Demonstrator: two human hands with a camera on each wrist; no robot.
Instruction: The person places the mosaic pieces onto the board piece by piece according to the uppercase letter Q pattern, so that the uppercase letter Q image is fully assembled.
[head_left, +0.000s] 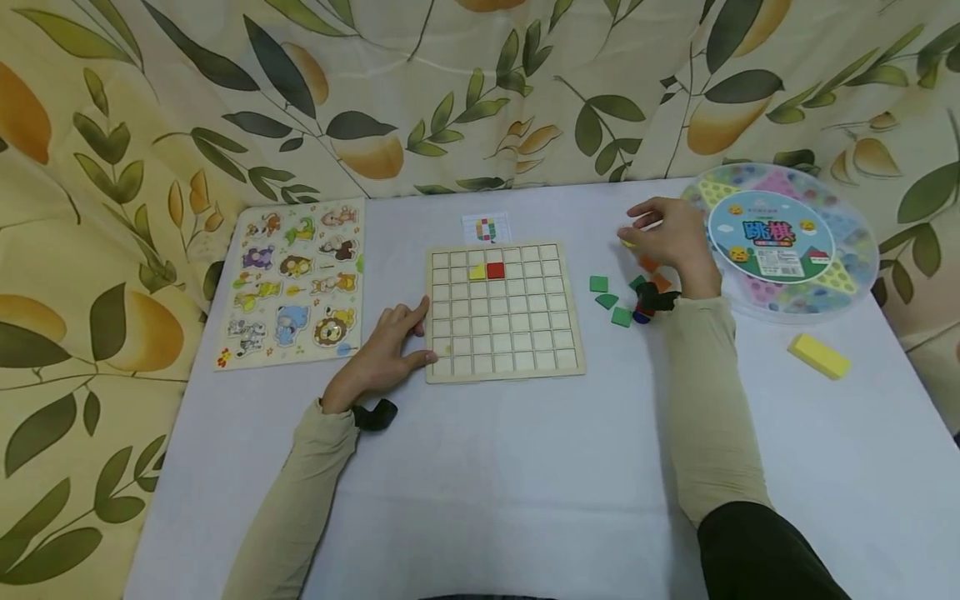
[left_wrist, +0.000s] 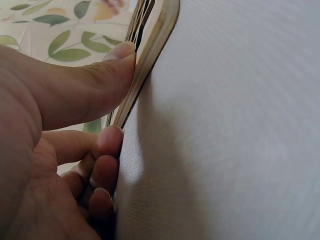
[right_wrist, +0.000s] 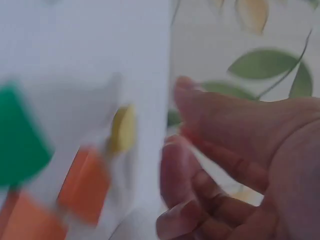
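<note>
My left hand [head_left: 385,348] rests on the white-covered table, thumb and index finger spread against the left edge of a wooden grid board [head_left: 505,379]. In the left wrist view the thumb touches the board's side [left_wrist: 145,65]. A yellow piece [head_left: 477,272] and a red square [head_left: 496,271] lie side by side in the board's upper rows. My right hand [head_left: 670,242] hovers over loose pieces right of the board, fingers loosely bent and apart from them. Near its fingertips are a yellow piece [right_wrist: 123,129], orange pieces [right_wrist: 85,185] and a green piece [right_wrist: 22,135], blurred.
A small pattern card [head_left: 486,228] lies behind the board. Left stands an animal puzzle board [head_left: 288,283]; right, a round game box [head_left: 795,237] and a yellow block [head_left: 819,357]. Loose green pieces [head_left: 598,284] lie beside the grid. A patterned curtain [head_left: 450,92] hangs behind.
</note>
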